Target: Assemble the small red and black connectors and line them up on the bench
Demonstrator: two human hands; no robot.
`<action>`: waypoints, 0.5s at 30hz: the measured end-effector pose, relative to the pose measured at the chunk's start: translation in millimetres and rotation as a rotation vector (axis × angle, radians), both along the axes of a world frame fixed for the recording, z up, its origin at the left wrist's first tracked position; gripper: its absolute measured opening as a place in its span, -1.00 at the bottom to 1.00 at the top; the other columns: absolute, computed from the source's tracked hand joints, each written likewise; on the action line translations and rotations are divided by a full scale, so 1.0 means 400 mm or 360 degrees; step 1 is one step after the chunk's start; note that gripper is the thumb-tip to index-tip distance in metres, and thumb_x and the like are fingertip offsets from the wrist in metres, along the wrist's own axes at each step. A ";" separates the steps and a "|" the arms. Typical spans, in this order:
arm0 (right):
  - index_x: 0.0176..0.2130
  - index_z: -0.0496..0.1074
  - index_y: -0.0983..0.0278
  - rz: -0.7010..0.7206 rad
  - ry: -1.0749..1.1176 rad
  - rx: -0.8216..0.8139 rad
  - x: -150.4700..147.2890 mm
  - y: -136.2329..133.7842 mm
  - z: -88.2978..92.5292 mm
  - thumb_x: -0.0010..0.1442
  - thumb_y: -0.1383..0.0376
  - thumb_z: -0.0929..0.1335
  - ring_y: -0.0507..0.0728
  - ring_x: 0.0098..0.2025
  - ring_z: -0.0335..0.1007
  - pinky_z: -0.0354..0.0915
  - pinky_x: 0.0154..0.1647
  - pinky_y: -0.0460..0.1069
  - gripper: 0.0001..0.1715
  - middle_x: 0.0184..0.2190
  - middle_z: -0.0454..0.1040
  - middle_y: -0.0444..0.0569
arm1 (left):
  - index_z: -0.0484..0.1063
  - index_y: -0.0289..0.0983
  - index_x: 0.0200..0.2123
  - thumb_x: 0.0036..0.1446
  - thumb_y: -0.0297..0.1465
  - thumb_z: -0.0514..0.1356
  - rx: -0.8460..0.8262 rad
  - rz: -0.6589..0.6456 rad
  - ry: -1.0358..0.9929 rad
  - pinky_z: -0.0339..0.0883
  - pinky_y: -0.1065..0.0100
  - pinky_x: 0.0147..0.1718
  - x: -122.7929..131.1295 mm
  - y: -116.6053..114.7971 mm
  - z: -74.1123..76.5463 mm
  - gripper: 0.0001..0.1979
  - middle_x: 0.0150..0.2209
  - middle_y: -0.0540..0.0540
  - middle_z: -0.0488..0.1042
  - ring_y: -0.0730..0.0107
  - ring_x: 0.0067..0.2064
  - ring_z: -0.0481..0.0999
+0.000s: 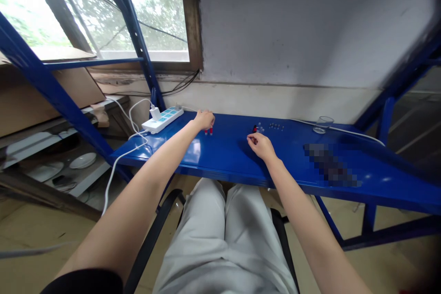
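Observation:
My left hand (204,120) is over the back left part of the blue table (227,147), its fingers bent down and closed beside small red pieces with pale ends (208,132). Whether it grips one of them is too small to tell. My right hand (261,144) is held over the middle of the table, thumb and fingertips pinched together; anything between them is too small to make out. Just behind it lie a small red and black piece (255,128) and some clear little pieces (261,127). Further right is a group of several tiny clear pieces (276,126).
A white power strip (163,119) with a plug and cables lies at the table's left end. At the back right stands a clear glass (323,124) by a white cable. A blurred-out dark object (330,165) lies at the right. Blue frame posts flank the table.

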State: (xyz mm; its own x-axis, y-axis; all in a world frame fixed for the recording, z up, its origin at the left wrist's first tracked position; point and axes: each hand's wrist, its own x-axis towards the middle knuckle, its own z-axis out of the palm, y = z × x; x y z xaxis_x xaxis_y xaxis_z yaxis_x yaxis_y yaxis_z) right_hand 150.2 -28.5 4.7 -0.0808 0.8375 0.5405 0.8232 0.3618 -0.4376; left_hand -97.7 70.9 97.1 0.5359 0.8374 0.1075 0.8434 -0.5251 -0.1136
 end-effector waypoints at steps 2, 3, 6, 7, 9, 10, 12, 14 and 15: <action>-0.25 0.44 0.26 -0.0003 -0.0005 0.0001 0.000 -0.002 0.002 0.16 0.18 0.19 0.08 -0.42 0.31 0.22 -0.35 -0.05 -0.68 -0.43 0.42 -0.02 | 0.47 -0.28 -0.44 -0.09 -0.49 0.19 -0.0001 0.0009 -0.0003 0.05 0.12 -0.07 -0.004 0.001 -0.001 -0.92 -0.23 -0.16 0.46 0.14 -0.06 0.28; -0.24 0.44 0.26 -0.0007 -0.0007 -0.0002 0.000 -0.003 0.003 0.16 0.19 0.19 0.08 -0.41 0.31 0.22 -0.34 -0.05 -0.68 -0.43 0.42 -0.01 | 0.47 -0.28 -0.44 -0.09 -0.50 0.18 0.0005 0.0011 -0.0006 0.05 0.12 -0.07 -0.005 0.002 -0.002 -0.92 -0.23 -0.16 0.46 0.14 -0.06 0.28; -0.25 0.44 0.26 -0.0021 0.0001 -0.0017 -0.001 -0.007 0.007 0.16 0.19 0.19 0.09 -0.40 0.32 0.22 -0.34 -0.04 -0.68 -0.42 0.43 0.00 | 0.45 -0.29 -0.47 -0.10 -0.50 0.20 0.0015 0.0022 -0.0019 0.04 0.16 -0.08 -0.007 0.004 -0.004 -0.95 -0.23 -0.16 0.46 0.16 -0.07 0.28; -0.25 0.44 0.26 -0.0023 0.0007 -0.0018 -0.001 -0.008 0.008 0.16 0.19 0.19 0.09 -0.40 0.32 0.22 -0.34 -0.04 -0.68 -0.42 0.43 0.00 | 0.44 -0.29 -0.48 -0.10 -0.49 0.21 0.0015 0.0025 -0.0026 0.03 0.17 -0.08 -0.007 0.004 -0.004 -0.96 -0.24 -0.16 0.47 0.16 -0.07 0.28; -0.25 0.44 0.27 -0.0025 0.0019 -0.0013 -0.001 -0.009 0.010 0.15 0.20 0.19 0.09 -0.40 0.31 0.22 -0.34 -0.04 -0.68 -0.42 0.43 0.00 | 0.44 -0.29 -0.50 -0.11 -0.47 0.23 0.0009 0.0025 -0.0045 0.02 0.19 -0.08 -0.008 0.005 -0.005 -0.97 -0.24 -0.15 0.47 0.16 -0.07 0.28; -0.26 0.44 0.27 -0.0026 0.0023 -0.0011 -0.001 -0.009 0.011 0.15 0.20 0.19 0.09 -0.40 0.31 0.22 -0.34 -0.04 -0.68 -0.43 0.42 0.00 | 0.43 -0.29 -0.50 -0.12 -0.47 0.24 0.0006 0.0025 -0.0055 0.02 0.19 -0.08 -0.008 0.005 -0.004 -0.97 -0.25 -0.14 0.48 0.16 -0.07 0.28; -0.26 0.44 0.26 -0.0029 0.0034 -0.0011 -0.001 -0.008 0.012 0.15 0.19 0.19 0.10 -0.40 0.31 0.22 -0.33 -0.04 -0.68 -0.42 0.42 0.00 | 0.43 -0.29 -0.51 -0.12 -0.48 0.25 -0.0001 0.0027 -0.0067 0.01 0.18 -0.07 -0.010 0.004 -0.003 -0.96 -0.25 -0.14 0.48 0.15 -0.07 0.28; -0.26 0.44 0.26 -0.0035 0.0046 -0.0003 -0.001 -0.009 0.014 0.16 0.19 0.18 0.09 -0.41 0.31 0.22 -0.33 -0.04 -0.68 -0.41 0.43 0.00 | 0.43 -0.30 -0.50 -0.12 -0.50 0.23 -0.0008 0.0035 -0.0058 0.02 0.16 -0.07 -0.011 0.002 -0.001 -0.97 -0.24 -0.15 0.48 0.14 -0.07 0.29; -0.26 0.43 0.26 -0.0046 0.0050 0.0015 -0.001 -0.010 0.015 0.17 0.18 0.17 0.09 -0.40 0.30 0.22 -0.33 -0.04 -0.67 -0.41 0.42 0.01 | 0.43 -0.30 -0.49 -0.11 -0.51 0.22 -0.0008 0.0041 -0.0045 0.02 0.15 -0.07 -0.011 0.001 0.000 -0.96 -0.23 -0.16 0.47 0.14 -0.06 0.29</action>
State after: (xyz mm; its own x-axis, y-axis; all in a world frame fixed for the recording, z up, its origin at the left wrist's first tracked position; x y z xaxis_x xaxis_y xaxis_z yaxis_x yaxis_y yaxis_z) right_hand 150.0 -32.6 10.8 -0.0398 0.8342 0.5501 0.8193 0.3424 -0.4600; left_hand -102.1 71.2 97.0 0.5107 0.8516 0.1182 0.8596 -0.5035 -0.0866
